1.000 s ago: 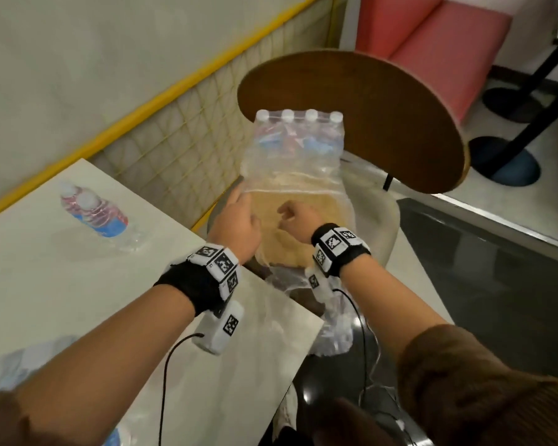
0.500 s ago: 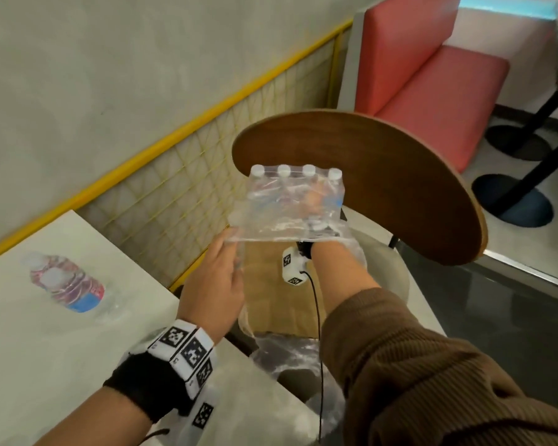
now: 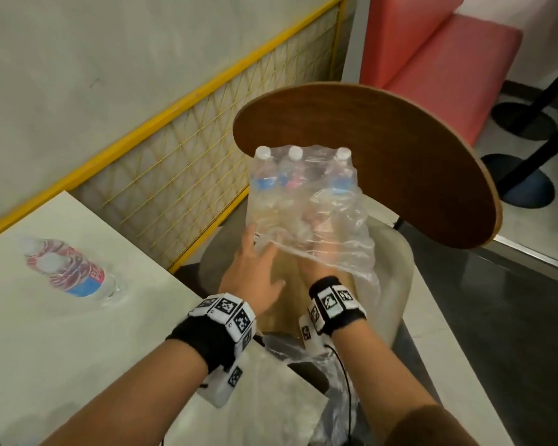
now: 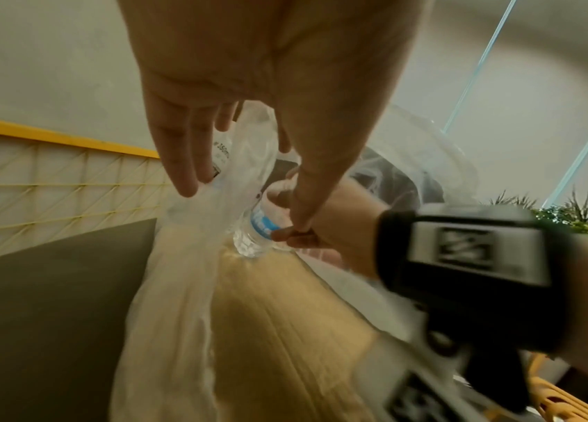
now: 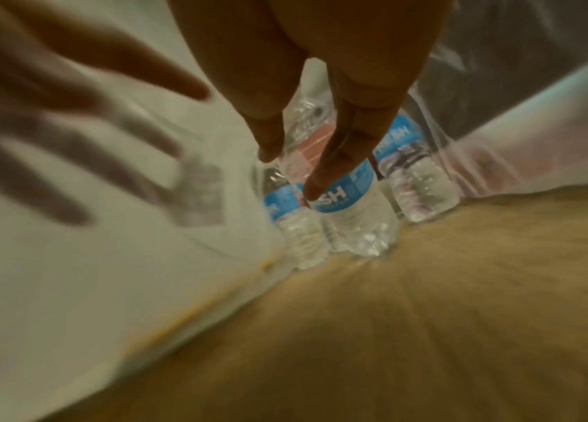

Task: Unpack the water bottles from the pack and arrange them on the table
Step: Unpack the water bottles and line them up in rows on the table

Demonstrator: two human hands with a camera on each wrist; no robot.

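The pack of water bottles [image 3: 303,188] stands in torn clear wrap on a brown card tray [image 3: 281,304] on a chair seat. Three white caps show at its top. My left hand [image 3: 255,262] lies with straight fingers on the wrap's left front; in the left wrist view it [image 4: 242,200] presses a fold of film. My right hand [image 3: 316,252] is inside the wrap, half hidden by film. There it [image 5: 289,174] holds a blue-labelled bottle [image 5: 354,211] between thumb and fingers, and the bottle [image 4: 254,237] shows this grip from the side. Two bottles [image 3: 68,272] stand on the white table [image 3: 78,365].
The chair's curved wooden back [image 3: 384,162] rises right behind the pack. A yellow mesh rail [image 3: 174,169] runs along the wall to the left. A red bench [image 3: 432,69] and black table bases [image 3: 525,185] lie beyond. Loose film [image 3: 332,381] hangs by the table corner.
My right wrist has drawn back toward me and lower inside the wrap. My left hand has slid from the wrap's edge onto its front. Four caps showed before, three now.
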